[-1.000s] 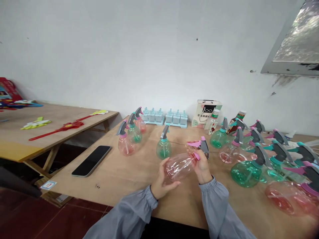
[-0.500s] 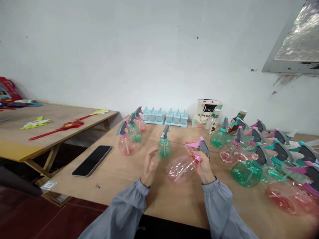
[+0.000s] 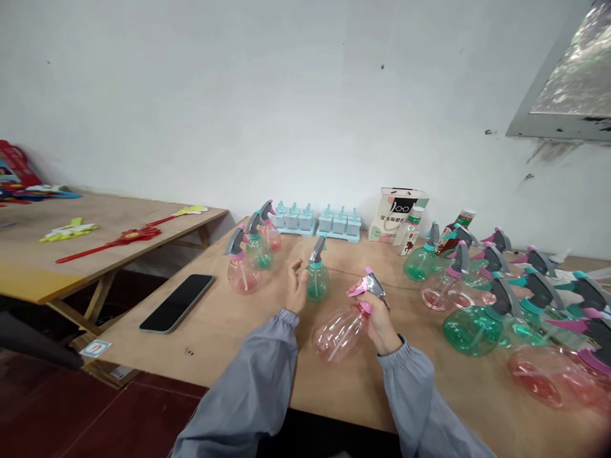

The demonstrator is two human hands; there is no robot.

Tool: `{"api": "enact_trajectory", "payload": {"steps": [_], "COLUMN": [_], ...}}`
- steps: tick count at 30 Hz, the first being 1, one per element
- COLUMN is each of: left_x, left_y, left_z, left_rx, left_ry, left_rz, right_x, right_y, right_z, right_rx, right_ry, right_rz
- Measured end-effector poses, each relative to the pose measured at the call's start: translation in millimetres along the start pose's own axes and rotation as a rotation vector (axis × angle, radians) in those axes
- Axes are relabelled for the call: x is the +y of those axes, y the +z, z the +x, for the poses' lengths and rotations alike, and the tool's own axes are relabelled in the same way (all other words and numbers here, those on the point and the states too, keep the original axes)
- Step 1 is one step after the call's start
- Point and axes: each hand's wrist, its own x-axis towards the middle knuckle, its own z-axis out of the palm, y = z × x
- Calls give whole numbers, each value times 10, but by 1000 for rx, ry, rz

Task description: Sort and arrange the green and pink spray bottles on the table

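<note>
A clear pink spray bottle [image 3: 338, 334] with a pink and grey trigger head is tilted in front of me. My right hand [image 3: 378, 316] is wrapped round its neck and head. To the left, my left hand [image 3: 296, 287] is raised beside a green spray bottle [image 3: 317, 280], its fingers apart and holding nothing. That green bottle stands upright; I cannot tell whether the hand touches it. Further left, a pink spray bottle [image 3: 242, 275], a green spray bottle [image 3: 259, 251] and another pink one [image 3: 272, 234] stand in a slanting row.
Several green and pink spray bottles [image 3: 472, 331] crowd the table's right side. Light-blue popsicle moulds [image 3: 340, 224], a box [image 3: 394, 219] and a small bottle [image 3: 411, 230] stand by the wall. A phone [image 3: 177, 303] lies at left; red hand clappers [image 3: 128, 238] rest on another table.
My right hand has brought the pink spray bottle a little left and nearer to me. My left hand has moved forward and right, closer to the standing green bottle.
</note>
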Motion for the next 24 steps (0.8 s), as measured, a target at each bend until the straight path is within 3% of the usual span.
{"api": "enact_trajectory", "payload": {"steps": [5, 9, 13, 19, 24], "left_x": [-223, -263, -271, -258, -266], "left_y": [51, 52, 46, 59, 64], "left_z": [-103, -88, -67, -84, -89], "left_rx": [-73, -79, -90, -93, -93], "left_ry": [-19, -9, -11, 8, 19], "left_rz": [-74, -100, -98, -64, -49], "right_x": [-14, 0, 24, 29, 106], "right_y": [12, -14, -42, -83, -132], "right_z": [9, 22, 40, 89, 94], "right_rx": [39, 88, 89, 81, 134], "right_ry": [31, 36, 94, -38, -98], "right_rz": [98, 198, 131, 154, 38]}}
